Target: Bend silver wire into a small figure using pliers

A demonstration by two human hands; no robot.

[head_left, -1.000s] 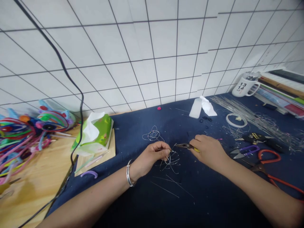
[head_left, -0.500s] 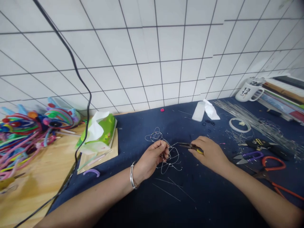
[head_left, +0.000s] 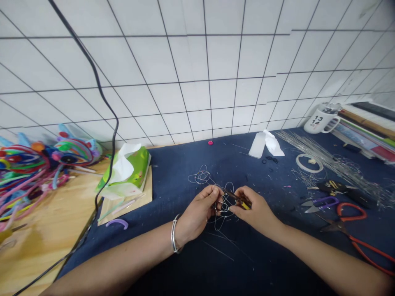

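Observation:
Pinched in the fingers of my left hand (head_left: 202, 209) is a bent wire shape (head_left: 226, 204) made of thin silvery loops. My right hand (head_left: 254, 209) is closed round the yellow-and-black handles of a pair of pliers (head_left: 242, 202). The pliers' dark jaws point left and reach the wire right beside my left fingertips; whether they grip it I cannot tell. Just behind my left hand lies another looped wire piece (head_left: 202, 176) on the dark blue cloth (head_left: 173, 172). A few straight wires (head_left: 219, 250) lie on the cloth in front of my hands.
On the right are red-handled scissors (head_left: 341, 225), purple scissors (head_left: 321, 203), a wire coil (head_left: 309, 163), a bundle of straight wires (head_left: 304, 148) and a white mug (head_left: 321, 119). To the left stand a green tissue pack (head_left: 135, 168), a black cable (head_left: 100, 88) and colourful pipe-cleaner figures (head_left: 27, 164).
My right hand has moved left with the pliers, bringing their jaws up to the wire by my left fingers. The wire loops in my left hand have turned slightly.

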